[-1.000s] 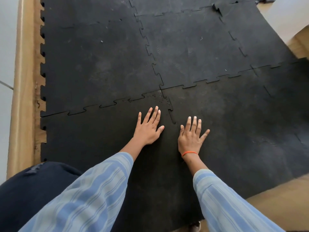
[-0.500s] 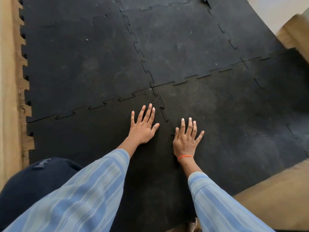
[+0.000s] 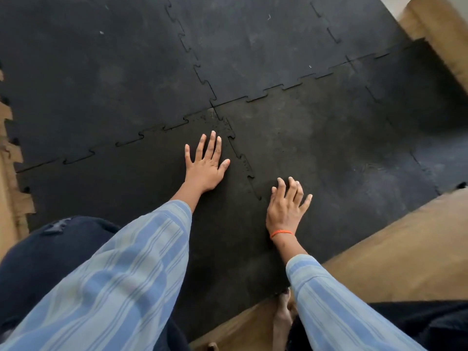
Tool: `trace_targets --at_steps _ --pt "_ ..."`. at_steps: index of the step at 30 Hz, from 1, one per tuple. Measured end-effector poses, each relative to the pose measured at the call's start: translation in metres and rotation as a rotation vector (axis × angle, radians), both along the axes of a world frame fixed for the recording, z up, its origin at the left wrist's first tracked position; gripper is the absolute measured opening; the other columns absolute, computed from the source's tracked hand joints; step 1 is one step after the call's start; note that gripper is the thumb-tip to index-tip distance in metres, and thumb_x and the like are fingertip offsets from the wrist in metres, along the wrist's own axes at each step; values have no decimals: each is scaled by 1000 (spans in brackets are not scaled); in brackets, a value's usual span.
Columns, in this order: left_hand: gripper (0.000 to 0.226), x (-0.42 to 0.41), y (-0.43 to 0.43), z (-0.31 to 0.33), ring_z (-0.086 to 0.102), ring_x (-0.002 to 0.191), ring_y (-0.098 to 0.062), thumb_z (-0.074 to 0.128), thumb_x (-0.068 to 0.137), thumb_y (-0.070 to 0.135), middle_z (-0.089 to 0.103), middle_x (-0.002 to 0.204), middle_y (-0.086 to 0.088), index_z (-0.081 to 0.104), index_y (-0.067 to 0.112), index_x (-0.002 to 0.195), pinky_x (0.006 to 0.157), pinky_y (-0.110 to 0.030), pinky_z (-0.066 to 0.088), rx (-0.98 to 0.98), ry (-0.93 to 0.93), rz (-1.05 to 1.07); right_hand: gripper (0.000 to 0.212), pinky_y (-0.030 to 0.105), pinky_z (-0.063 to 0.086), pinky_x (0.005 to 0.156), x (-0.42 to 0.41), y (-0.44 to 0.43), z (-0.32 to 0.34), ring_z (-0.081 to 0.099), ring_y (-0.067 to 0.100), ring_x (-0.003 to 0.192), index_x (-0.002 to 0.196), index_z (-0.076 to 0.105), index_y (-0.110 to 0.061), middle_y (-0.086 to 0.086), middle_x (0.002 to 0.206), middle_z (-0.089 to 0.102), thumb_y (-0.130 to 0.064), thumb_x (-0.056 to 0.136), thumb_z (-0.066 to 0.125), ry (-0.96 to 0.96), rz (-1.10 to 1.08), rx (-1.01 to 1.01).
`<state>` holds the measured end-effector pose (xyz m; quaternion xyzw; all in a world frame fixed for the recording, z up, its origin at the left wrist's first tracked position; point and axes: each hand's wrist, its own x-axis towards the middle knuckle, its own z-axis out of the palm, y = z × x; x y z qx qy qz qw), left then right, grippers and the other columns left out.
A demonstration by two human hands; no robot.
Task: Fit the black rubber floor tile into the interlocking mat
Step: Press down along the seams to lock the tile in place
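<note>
- The left hand (image 3: 205,165) lies flat, fingers spread and released, palm down on the near-left tile (image 3: 121,183), just left of the toothed seam (image 3: 241,163) that runs toward the person.
- The right hand (image 3: 286,207) has shifted nearer along that seam than it was a second ago; its fingers are spread and slightly arched, grasping nothing, fingertips on the near-right tile (image 3: 342,153).
- Meaning for the task: pressing appears to be moving down the seam, from the four-way corner (image 3: 214,107) toward the near edge. The far stretch beside the left hand looks seated, though a few teeth show a rough, crumbly edge.
- The task's tile sits already laid in the mat (image 3: 253,46), meshed along its far edge with the row beyond; which of the two near tiles is the newly added one cannot be told.
- Against the earlier frame: both hands then lay nearly level, one on each side of the seam close to the corner. Now the left is about where it was and the right trails well nearer.
- The view has also swung; less of the notched left border (image 3: 10,148) and more of the tan floor (image 3: 395,252) at near right shows.
- An orange band (image 3: 281,233) circles the right wrist; striped sleeves (image 3: 121,282) cover both forearms.
- Judgement: the near portion of the seam, partly behind the right hand, likely wants pressing next.
</note>
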<state>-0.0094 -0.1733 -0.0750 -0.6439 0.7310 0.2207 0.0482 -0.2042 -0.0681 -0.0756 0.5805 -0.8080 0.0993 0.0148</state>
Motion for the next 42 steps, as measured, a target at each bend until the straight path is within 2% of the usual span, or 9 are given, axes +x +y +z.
trace_targets --at_steps 2,5,8,13,18,25,31,38,42 --pt "68 1 0 -2 -24 144 -15 10 96 57 -28 156 11 -17 26 150 110 -53 -19 3 -1 -3 32 70 33 100 0 -4 -3 54 35 123 121 62 -12 19 129 57 -14 90 61 51 64 19" --pt "68 2 0 -6 -25 144 -15 9 95 58 -30 155 11 -19 26 150 109 -53 -21 -7 -13 -8 55 73 29 100 -1 -4 -6 51 37 125 127 59 -16 20 132 54 4 76 63 72 97 51" --pt "68 1 -1 -7 -25 144 -16 8 96 58 -29 156 10 -18 26 150 109 -53 -20 -7 -18 -6 61 73 28 100 2 -4 -2 49 38 127 130 57 -16 22 134 53 8 74 60 78 114 94" --pt "68 -2 -2 -5 -25 144 -18 8 96 57 -29 156 8 -17 24 150 110 -56 -18 -8 -28 -1 59 68 18 110 -4 0 2 35 34 139 139 48 -17 17 147 40 4 84 50 -43 141 167" --pt "67 -30 26 -3 -20 146 -20 8 97 53 -24 158 -2 -15 19 151 110 -56 -17 -85 -56 -14 60 67 18 109 -21 32 5 35 29 141 139 47 -13 14 151 39 2 81 54 36 215 164" --pt "66 -67 68 -6 -10 148 -18 12 99 50 -15 161 -1 -9 16 152 116 -53 -9 -155 -21 -41 40 70 27 105 -24 63 3 50 34 127 125 58 -15 15 133 55 -6 86 61 66 -13 75" --pt "66 -65 67 -8 -12 148 -17 10 99 50 -17 160 -1 -12 17 151 115 -51 -11 -161 -34 -51 45 67 27 106 -27 61 -8 37 29 127 125 56 -18 15 131 54 -6 83 64 21 -18 0" --pt "66 -66 66 -8 -12 147 -17 8 98 50 -17 160 0 -12 17 151 114 -50 -13 -149 -44 -49 33 65 28 108 -28 79 -10 50 32 125 124 58 -15 15 132 54 -15 91 57 -60 -38 -35" --pt "66 -66 66 -9 -12 147 -18 7 97 50 -17 160 -1 -12 17 151 113 -51 -13 -147 -37 -52 34 64 26 110 -23 95 -11 42 30 128 125 57 -17 16 134 52 -26 94 43 -64 -40 -6"
